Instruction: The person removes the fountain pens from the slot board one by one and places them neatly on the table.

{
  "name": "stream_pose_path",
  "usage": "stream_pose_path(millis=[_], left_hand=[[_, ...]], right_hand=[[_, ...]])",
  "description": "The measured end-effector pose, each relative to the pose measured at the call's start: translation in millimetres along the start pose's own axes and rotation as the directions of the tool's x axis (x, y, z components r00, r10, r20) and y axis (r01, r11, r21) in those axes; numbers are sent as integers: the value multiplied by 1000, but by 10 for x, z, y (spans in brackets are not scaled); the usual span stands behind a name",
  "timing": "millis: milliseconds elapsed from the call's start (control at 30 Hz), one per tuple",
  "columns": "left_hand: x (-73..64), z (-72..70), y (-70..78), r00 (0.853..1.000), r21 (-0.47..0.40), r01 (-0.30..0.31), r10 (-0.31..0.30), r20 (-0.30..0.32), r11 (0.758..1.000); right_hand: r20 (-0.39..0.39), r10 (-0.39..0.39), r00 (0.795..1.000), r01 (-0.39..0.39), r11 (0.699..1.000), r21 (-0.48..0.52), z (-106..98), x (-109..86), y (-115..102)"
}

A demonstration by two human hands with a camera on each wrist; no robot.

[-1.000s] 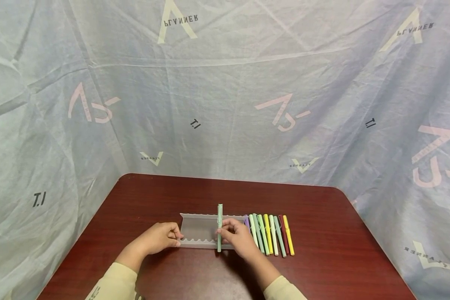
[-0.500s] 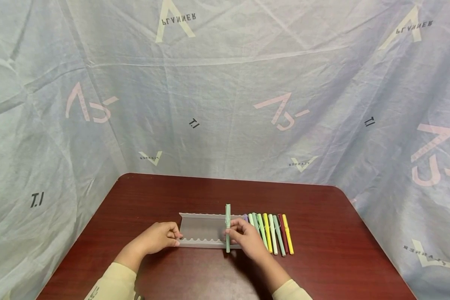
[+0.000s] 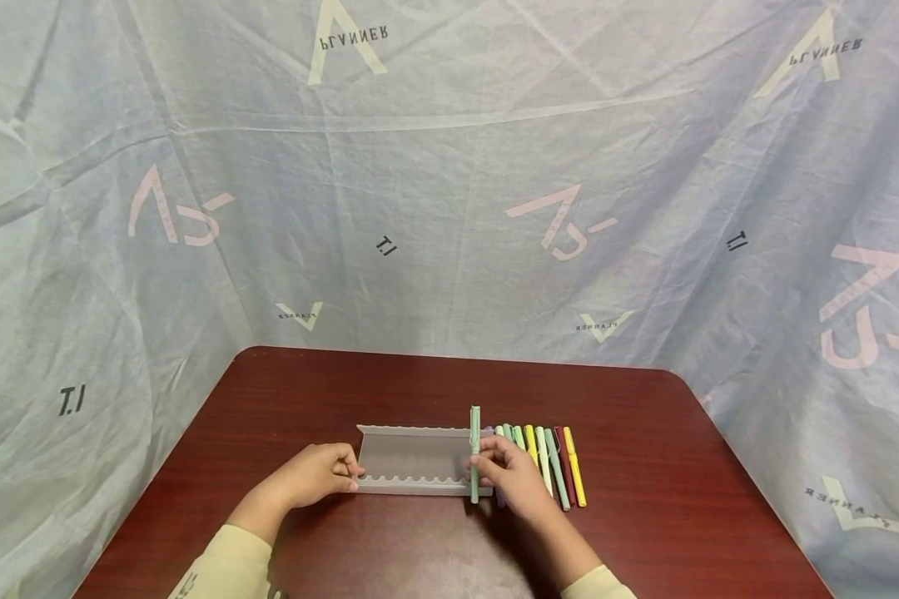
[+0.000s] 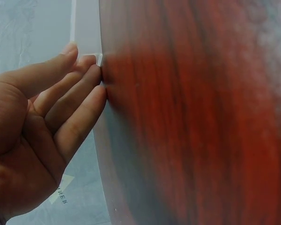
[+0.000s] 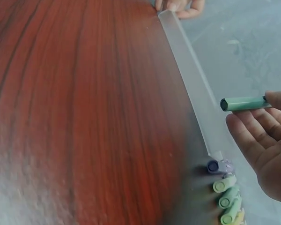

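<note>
My right hand [image 3: 519, 476] pinches a pale green pen [image 3: 475, 453] by its middle, thumb on one side and fingers on the other. The pen lies crosswise over the right end of a clear tray [image 3: 412, 456] with scalloped edges; in the right wrist view its end [image 5: 239, 103] juts out above the tray wall. My left hand [image 3: 318, 476] holds the tray's left near corner between thumb and fingertips, also visible in the left wrist view [image 4: 47, 112]. No pens show inside the tray.
Right of the tray lies a row of several capped pens, partly hidden by my right hand: a purple pen [image 5: 219, 166], green ones, a yellow pen [image 3: 575, 470] at the far end, and a dark red pen [image 3: 567, 453]. A printed grey cloth [image 3: 449, 208] hangs behind the brown table [image 3: 330, 383].
My right hand has moved rightward with the pale green pen, from above the tray's middle to its right end. My left hand stays at the left corner.
</note>
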State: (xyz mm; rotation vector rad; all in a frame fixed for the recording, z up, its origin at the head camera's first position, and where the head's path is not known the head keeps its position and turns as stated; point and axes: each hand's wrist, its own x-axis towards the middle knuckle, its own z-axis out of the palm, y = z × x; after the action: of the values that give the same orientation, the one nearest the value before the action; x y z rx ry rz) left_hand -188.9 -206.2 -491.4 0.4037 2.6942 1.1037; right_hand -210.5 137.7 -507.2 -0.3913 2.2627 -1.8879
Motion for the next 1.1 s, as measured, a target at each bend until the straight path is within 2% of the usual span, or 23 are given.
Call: stream_pose_path(millis=[300,467,567,733,900,1100], left_hand=[[12,11,-10,1000,19,-13,13,-4,1000],[4,5,-5,1000,22,-9,10,-7,1000],[3,7,-7,1000,24,-8,8,-9,1000],[1,8,-8,1000,23,-13,14,-6,1000],[-4,3,-13,1000,18,-21,21,-1,1000],[0,-3,-19,999,32,-37,38,-2,999]], right_hand=[[-43,-20,999,18,999,-35,-192,-85,-23],[-86,5,996,-10,998,-59,-290,-121,-30],[-121,18,992,-29,996,-89,-342,-141,-22],[-158,26,987,-39,996,-85,-425,-172,15],[-190,14,982,-27,998,-65,-505,-201,57],[-244,-4,970,-19,995,-93,-643,-240,82]])
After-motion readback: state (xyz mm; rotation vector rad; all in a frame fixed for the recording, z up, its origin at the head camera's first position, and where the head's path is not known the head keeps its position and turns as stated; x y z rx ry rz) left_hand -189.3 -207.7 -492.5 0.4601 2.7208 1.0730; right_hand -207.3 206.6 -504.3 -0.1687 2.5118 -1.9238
